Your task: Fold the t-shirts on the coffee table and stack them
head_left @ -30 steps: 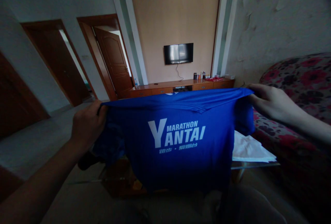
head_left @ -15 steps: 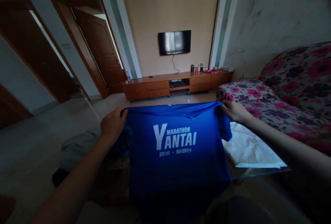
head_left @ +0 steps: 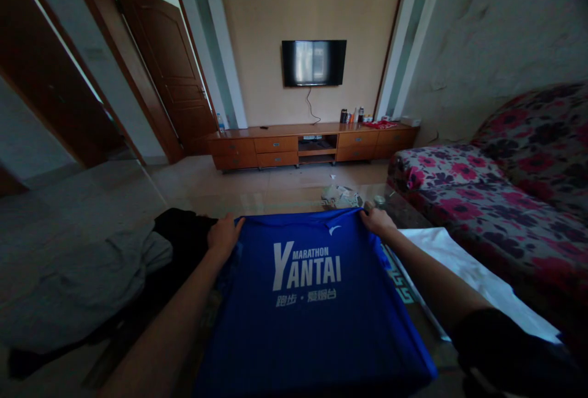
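Observation:
A blue T-shirt (head_left: 307,330) with white "Marathon Yantai" lettering is stretched out in front of me, its printed side up. My left hand (head_left: 224,236) is closed on the far left corner of the cloth. At the far right corner, my right hand (head_left: 377,221) pinches the fabric near a small white logo. The shirt lies over a glass-topped table; its near end runs into shadow. Just left of it are dark and grey clothes (head_left: 101,281) in a heap. Right of it, partly behind my right forearm, lies a folded white cloth (head_left: 478,275).
A flower-patterned sofa (head_left: 505,202) stands along the right. Crumpled plastic (head_left: 340,195) sits at the table's far edge. Farther back are a low wooden cabinet (head_left: 275,144) with several bottles and cans, a wall television (head_left: 314,63) and a wooden door (head_left: 160,61) on the left.
The shirt has come down from being held up and now lies flatter over the table. Both hands have lowered and moved closer together, still gripping it.

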`<state>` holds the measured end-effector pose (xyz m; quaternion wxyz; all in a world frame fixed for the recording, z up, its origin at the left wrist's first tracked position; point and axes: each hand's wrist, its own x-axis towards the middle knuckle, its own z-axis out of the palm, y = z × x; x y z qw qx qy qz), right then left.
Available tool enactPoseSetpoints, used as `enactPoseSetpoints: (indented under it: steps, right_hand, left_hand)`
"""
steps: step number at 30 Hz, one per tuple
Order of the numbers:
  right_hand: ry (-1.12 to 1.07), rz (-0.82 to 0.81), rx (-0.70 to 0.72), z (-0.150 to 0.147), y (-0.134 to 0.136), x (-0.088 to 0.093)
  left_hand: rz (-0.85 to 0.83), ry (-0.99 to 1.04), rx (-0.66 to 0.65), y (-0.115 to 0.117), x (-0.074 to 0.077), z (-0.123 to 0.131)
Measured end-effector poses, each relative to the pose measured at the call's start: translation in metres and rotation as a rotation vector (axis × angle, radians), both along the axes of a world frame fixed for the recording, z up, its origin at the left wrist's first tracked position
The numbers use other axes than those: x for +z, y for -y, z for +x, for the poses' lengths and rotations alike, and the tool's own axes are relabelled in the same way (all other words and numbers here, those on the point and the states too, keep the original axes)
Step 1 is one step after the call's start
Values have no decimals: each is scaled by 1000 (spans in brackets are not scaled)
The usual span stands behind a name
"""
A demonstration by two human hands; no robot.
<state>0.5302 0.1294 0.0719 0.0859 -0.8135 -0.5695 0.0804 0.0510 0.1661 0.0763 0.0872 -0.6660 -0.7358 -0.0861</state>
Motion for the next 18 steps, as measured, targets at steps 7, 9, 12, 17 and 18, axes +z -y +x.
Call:
enactPoseSetpoints:
  steps: [7, 9, 12, 17, 18]
  right_hand:
    - [170, 69, 13, -41, 8, -45]
    - [175, 109, 241, -53, 11, -45]
    - [43, -17, 553, -68, 12, -47]
    - [-80, 108, 465, -84, 4, -67]
    - [-85, 121, 410, -87, 2, -72]
  left_hand:
    - [-51, -54, -170, -2, -60, 3]
    - [-23, -24, -285, 2, -60, 10]
    - [-131, 102, -585, 5, -58, 29]
    - [-179, 310, -676, 3, -75, 54]
    - [-162, 316, -616, 2, -80, 56]
